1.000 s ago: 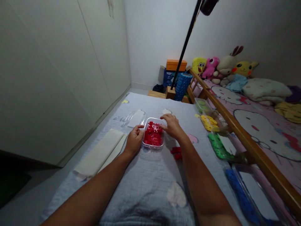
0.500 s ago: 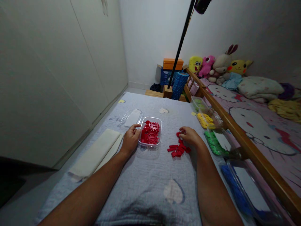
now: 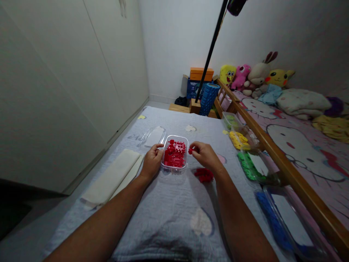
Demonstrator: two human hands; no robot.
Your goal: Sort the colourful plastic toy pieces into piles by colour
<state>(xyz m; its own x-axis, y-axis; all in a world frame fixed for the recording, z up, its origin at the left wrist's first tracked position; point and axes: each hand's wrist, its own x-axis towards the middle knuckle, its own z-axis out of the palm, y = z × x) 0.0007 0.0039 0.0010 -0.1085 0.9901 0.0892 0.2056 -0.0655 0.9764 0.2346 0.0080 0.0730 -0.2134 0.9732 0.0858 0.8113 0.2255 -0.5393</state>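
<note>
A clear plastic box [image 3: 174, 169] full of red plastic building blocks [image 3: 175, 153] stands on the cloth-covered table. At its left side, my left hand [image 3: 153, 158] grips the rim between thumb and fingers. My right hand [image 3: 202, 155] is just right of the box and pinches a small red block [image 3: 190, 151] in its fingertips. Below that hand lies a loose pile of red blocks [image 3: 204, 175], partly hidden by my wrist.
A clear lid [image 3: 155, 137] lies behind my left hand, a folded cream cloth [image 3: 111, 178] at the left. Boxes of yellow [image 3: 238, 140], green [image 3: 249, 165] and blue blocks [image 3: 272, 214] line the right edge beside a wooden bed rail [image 3: 283, 171]. A black pole [image 3: 211, 47] rises beyond the table.
My right hand has moved left from the loose pile to the box's right side, carrying a red block. My left hand has stayed at the box.
</note>
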